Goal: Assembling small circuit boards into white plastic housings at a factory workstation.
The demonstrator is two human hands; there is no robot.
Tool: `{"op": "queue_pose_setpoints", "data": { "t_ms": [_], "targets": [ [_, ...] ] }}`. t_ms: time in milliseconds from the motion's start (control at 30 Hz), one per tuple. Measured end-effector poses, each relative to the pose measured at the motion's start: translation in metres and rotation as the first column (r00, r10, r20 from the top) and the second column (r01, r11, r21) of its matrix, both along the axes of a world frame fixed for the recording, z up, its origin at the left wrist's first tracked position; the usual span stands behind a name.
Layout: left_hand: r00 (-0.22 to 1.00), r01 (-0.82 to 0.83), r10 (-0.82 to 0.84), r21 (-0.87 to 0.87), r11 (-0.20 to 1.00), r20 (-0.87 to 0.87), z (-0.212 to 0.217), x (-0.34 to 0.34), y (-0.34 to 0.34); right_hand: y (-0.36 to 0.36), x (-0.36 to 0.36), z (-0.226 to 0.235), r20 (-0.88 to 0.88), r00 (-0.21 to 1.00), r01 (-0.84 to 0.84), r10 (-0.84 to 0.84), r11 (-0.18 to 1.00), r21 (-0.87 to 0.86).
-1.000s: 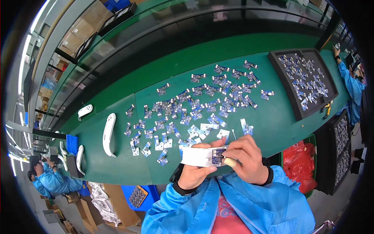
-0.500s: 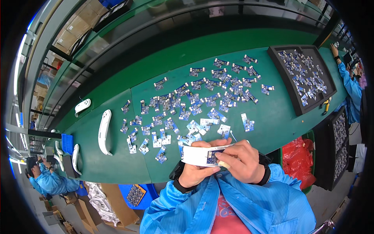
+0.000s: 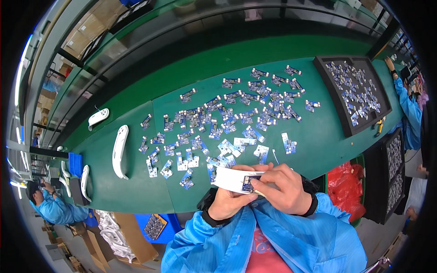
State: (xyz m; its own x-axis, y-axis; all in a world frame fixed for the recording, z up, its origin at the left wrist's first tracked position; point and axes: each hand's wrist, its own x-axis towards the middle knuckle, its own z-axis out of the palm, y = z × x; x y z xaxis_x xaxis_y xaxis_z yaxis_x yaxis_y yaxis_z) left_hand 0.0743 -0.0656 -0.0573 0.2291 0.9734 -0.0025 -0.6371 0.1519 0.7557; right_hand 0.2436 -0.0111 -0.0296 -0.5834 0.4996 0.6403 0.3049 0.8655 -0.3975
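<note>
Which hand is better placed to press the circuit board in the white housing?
Probably the right hand: its fingers are at the circuit board, while the left hand is occupied holding the white housing.

The green tabletop [image 3: 318, 145] is brightly, evenly lit, while strip lights [image 3: 18, 86] glare at left amid fisheye-bent edges.

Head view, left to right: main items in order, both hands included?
Blue bin → long white curved shell → left hand → right hand → red plastic bags → yellow-and-black tool.
</note>
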Motion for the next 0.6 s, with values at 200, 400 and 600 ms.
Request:
{"op": "queue_pose_setpoints", "data": {
  "t_ms": [200, 400, 600],
  "targets": [
    [0.977, -0.089, 0.095, -0.039, 0.995, 0.192, 0.004, 0.012, -0.004, -0.002, -0.001, 0.003, 0.004, 1.0, 0.02, -0.02, 1.0, 0.007],
    [0.975, -0.152, 0.158, -0.049, 0.987, 0.157, 0.007, 0.021, -0.003, -0.004, 0.007, 0.007, 0.043, 0.998, 0.04, -0.04, 0.999, 0.012],
    [0.977, -0.177, 0.201, -0.241, 0.954, 0.076, 0.012, 0.017, -0.007, 0.019, 0.026, 0.019, -0.056, 0.997, -0.063, 0.048, 0.956, -0.287]
  ]
}}
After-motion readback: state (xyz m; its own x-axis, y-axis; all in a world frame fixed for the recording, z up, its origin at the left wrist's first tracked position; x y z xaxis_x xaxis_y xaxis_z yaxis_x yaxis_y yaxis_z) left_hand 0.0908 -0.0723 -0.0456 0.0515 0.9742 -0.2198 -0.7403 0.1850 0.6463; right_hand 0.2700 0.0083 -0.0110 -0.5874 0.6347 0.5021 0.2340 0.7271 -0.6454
